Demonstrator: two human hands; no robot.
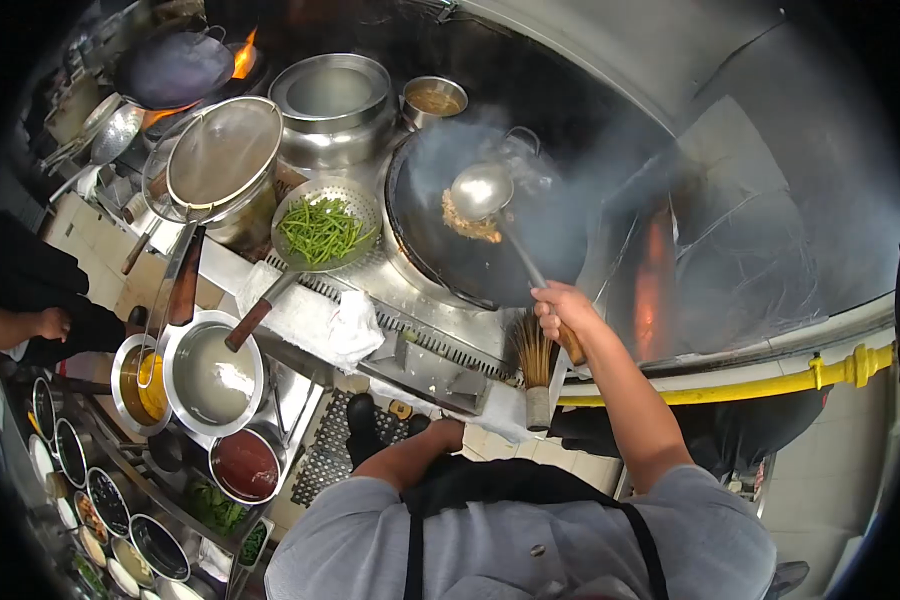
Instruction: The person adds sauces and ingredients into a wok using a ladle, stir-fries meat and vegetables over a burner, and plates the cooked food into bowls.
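My right hand [562, 310] is closed around the wooden handle of a ladle [482, 190]. The ladle's metal bowl hangs in the smoky black wok [420, 245], over a small clump of browned chopped food [467, 222]. My left hand [448, 434] is low by my body, near the front edge of the stove; its fingers are not clearly visible. Left of the wok, green beans [322, 228] lie in a perforated strainer [363, 203] with a wooden handle. A white cloth [345, 330] rests on the counter below them.
A bamboo brush [535, 365] stands right of the counter. Flames [244, 55] rise by another wok [175, 70]. Left are a mesh sieve [225, 150], a bowl of cloudy liquid [213, 375], red sauce [245, 466] and several containers. Another person's hand [52, 323] shows far left.
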